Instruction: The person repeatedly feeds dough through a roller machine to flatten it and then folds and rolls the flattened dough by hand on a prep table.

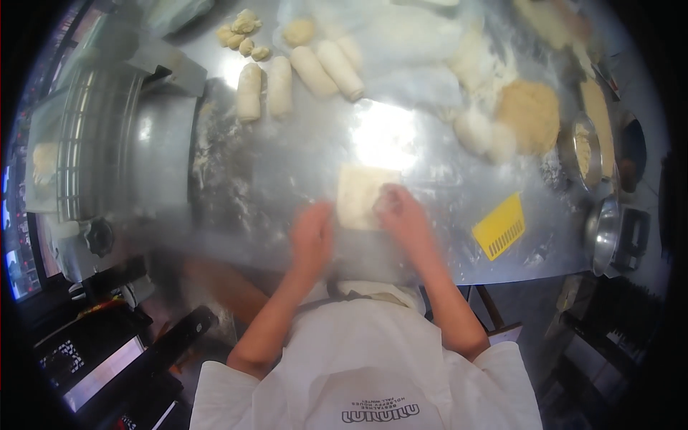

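Observation:
A flat, roughly square sheet of pale dough (357,199) lies on the metal worktop (301,156) before me. My right hand (395,207) is over the sheet's right side with its fingers curled together; blur hides whether they pinch any dough. Just off the sheet's left edge is my left hand (314,223), its fingers bent and blurred, and whether it holds anything cannot be made out. Several dough rolls (249,92) lie farther back, beside small dough lumps (246,24).
A yellow plastic scraper (497,226) with slots lies to the right. Beyond it are a large tan dough round (529,117) and metal bowls (606,236) at the right edge. A machine with metal rollers (97,145) stands at the left.

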Motion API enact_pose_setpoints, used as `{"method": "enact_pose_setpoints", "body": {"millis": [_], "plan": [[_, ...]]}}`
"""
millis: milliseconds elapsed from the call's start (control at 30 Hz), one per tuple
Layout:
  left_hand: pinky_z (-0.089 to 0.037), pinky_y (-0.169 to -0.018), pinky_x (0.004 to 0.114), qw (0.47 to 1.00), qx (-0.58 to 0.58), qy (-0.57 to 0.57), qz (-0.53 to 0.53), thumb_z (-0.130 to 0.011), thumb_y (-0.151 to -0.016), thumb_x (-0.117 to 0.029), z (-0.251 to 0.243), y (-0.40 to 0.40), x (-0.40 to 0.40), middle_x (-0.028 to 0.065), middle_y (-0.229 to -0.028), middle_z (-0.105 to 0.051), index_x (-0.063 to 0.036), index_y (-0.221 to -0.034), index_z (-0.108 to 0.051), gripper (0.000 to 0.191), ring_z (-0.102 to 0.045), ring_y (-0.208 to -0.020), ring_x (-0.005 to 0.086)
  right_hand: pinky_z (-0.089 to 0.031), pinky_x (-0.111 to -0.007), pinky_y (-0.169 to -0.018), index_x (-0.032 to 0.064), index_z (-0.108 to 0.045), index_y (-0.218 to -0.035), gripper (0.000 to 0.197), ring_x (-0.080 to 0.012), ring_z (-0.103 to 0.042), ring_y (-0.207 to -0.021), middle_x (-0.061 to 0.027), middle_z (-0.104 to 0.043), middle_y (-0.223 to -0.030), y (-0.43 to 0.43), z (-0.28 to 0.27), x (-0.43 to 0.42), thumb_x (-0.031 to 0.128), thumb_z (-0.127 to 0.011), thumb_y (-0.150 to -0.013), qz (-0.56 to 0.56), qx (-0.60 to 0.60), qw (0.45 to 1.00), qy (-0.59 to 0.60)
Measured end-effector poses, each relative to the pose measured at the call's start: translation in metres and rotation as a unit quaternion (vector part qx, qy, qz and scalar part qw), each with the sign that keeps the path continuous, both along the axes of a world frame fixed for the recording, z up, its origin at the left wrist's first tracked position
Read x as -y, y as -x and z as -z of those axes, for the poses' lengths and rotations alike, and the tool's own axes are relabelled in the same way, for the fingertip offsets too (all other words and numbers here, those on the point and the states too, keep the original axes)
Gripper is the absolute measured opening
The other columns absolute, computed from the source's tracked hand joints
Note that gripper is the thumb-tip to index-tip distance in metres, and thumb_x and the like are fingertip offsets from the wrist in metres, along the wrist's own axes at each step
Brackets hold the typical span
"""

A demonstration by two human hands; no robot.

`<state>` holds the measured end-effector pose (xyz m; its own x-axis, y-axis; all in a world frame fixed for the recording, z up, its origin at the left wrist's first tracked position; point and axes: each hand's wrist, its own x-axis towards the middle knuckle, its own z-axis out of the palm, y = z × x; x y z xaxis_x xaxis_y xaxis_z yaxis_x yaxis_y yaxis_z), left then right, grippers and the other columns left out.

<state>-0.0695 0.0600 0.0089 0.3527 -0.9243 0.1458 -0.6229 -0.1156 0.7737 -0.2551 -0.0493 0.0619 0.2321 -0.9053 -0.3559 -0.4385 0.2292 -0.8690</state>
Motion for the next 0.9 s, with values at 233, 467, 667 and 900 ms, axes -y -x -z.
{"method": "enact_pose_setpoints", "body": {"millis": [233,467,667,900], "plan": [[-0.042,-0.11,0.045,0.955,0.17,0.022,0.24,-0.072,-0.084,-0.012,0.002,0.019,0.023,0.0146,-0.14,-0.058,-0.0003,-0.132,-0.058,0.052,-0.052,-0.132,0.0334,-0.052,-0.034,-0.086,0.0017,-0.063,-0.122,0.028,-0.0225,-0.067,-0.094,-0.0128,-0.07,-0.101,-0.006,-0.011,0.022,0.009,-0.062,-0.095,0.06,-0.068,0.991,0.102],[-0.028,-0.119,0.053,0.911,0.135,-0.072,0.383,-0.077,-0.081,-0.031,0.012,0.023,0.005,0.0161,-0.154,-0.043,-0.0016,-0.147,-0.045,0.079,-0.035,-0.147,0.0334,-0.037,-0.054,-0.109,0.0074,-0.054,-0.138,0.054,-0.0413,-0.048,-0.129,-0.0179,-0.055,-0.138,-0.067,0.069,0.059,0.034,-0.066,-0.093,-0.152,-0.269,0.85,0.426],[-0.028,-0.12,0.05,0.886,0.15,-0.098,0.427,-0.073,-0.086,-0.027,-0.008,0.008,0.014,0.0146,-0.156,-0.041,-0.0058,-0.15,-0.041,0.075,-0.033,-0.148,0.0329,-0.027,-0.061,-0.114,0.0092,-0.049,-0.144,0.067,-0.0424,-0.037,-0.138,-0.0187,-0.044,-0.148,-0.087,0.074,0.068,0.045,-0.066,-0.09,-0.166,-0.331,0.832,0.412],[-0.041,-0.11,0.043,0.97,-0.106,-0.009,0.22,-0.061,-0.091,-0.008,0.002,-0.044,-0.006,0.0167,-0.14,-0.057,-0.0041,-0.137,-0.056,0.046,-0.051,-0.132,0.0346,-0.021,-0.061,-0.117,0.0101,-0.048,-0.146,0.07,-0.0415,-0.035,-0.142,-0.0194,-0.043,-0.151,-0.07,0.081,0.009,0.05,-0.064,-0.091,-0.156,-0.319,0.871,0.34]]}}
